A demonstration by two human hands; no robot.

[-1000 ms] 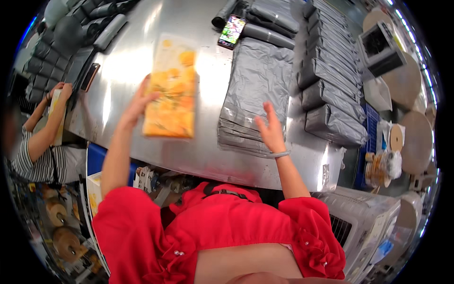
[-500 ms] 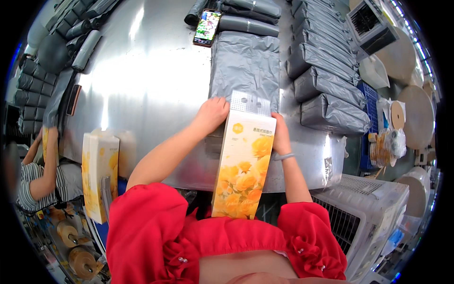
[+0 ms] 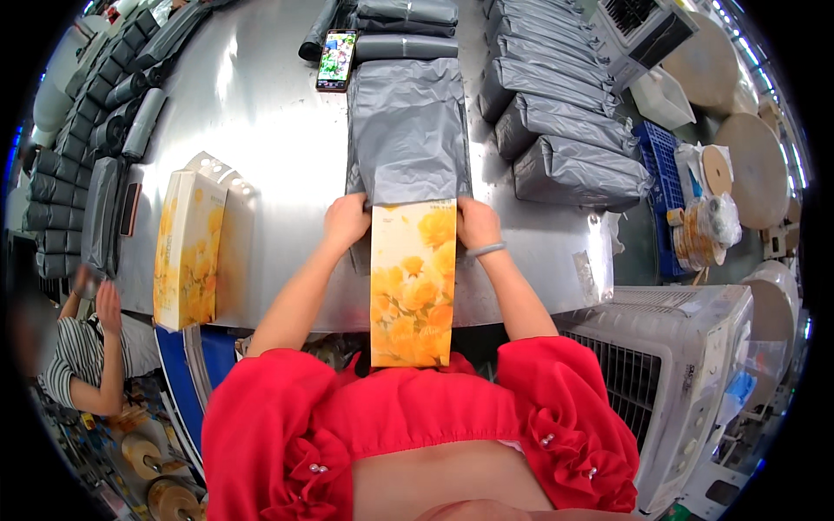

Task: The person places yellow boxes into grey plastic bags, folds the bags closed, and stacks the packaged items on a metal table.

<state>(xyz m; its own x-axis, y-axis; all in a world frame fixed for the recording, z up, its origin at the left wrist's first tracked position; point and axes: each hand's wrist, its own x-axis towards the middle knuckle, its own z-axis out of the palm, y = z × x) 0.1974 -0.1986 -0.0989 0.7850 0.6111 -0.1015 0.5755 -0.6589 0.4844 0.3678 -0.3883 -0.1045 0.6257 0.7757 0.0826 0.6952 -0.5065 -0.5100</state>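
Note:
In front of me lies a long tissue pack (image 3: pixel 412 286), white with yellow flowers, its near end by my red top. Its far end is covered by the mouth of a grey plastic bag (image 3: pixel 407 130) lying on a stack of such bags. My left hand (image 3: pixel 347 223) is closed at the left corner of the bag's mouth, against the pack's side. At the opposite corner my right hand (image 3: pixel 479 226), a grey band on its wrist, is likewise closed. The fingertips of both are partly hidden.
A second flowered pack (image 3: pixel 188 252) stands on the metal table (image 3: pixel 287 286) at left. A lit phone (image 3: pixel 336 61) lies beyond the bags. Filled grey parcels (image 3: pixel 580 170) line the right. A co-worker in a striped shirt (image 3: pixel 74 365) is at far left. An air cooler (image 3: pixel 669 365) stands near right.
The pack's far end has gone under the grey bag's mouth. My hands have moved from the pack's top end to the bag's corners. The co-worker's hands have shifted.

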